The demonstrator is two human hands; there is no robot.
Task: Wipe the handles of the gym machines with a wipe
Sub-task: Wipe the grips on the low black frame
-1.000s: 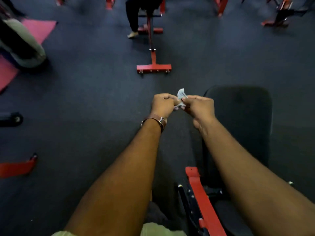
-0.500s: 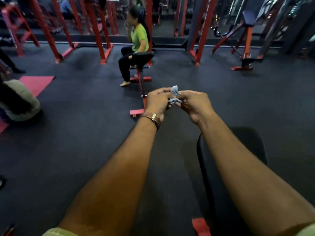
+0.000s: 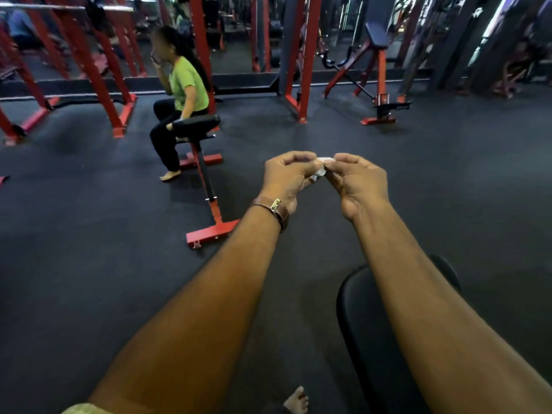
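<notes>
A small crumpled white wipe (image 3: 322,168) is pinched between both hands at chest height over the dark gym floor. My left hand (image 3: 288,177), with a brown watch strap on its wrist, grips the wipe's left end. My right hand (image 3: 360,182) grips its right end, fingers curled. Most of the wipe is hidden inside the fingers. Red-framed gym machines (image 3: 301,55) stand far ahead, well beyond my hands; no machine handle is near them.
A black padded seat (image 3: 373,339) lies below my right forearm. A red bench (image 3: 209,186) stands ahead on the left, with a person in a green shirt (image 3: 186,85) sitting on it. An incline bench (image 3: 378,70) is at the back right. A bare foot (image 3: 297,401) shows at the bottom edge.
The view has tilted up from the floor to the gym room. My hands stay together on the wipe, which now shows less between the fingers.
</notes>
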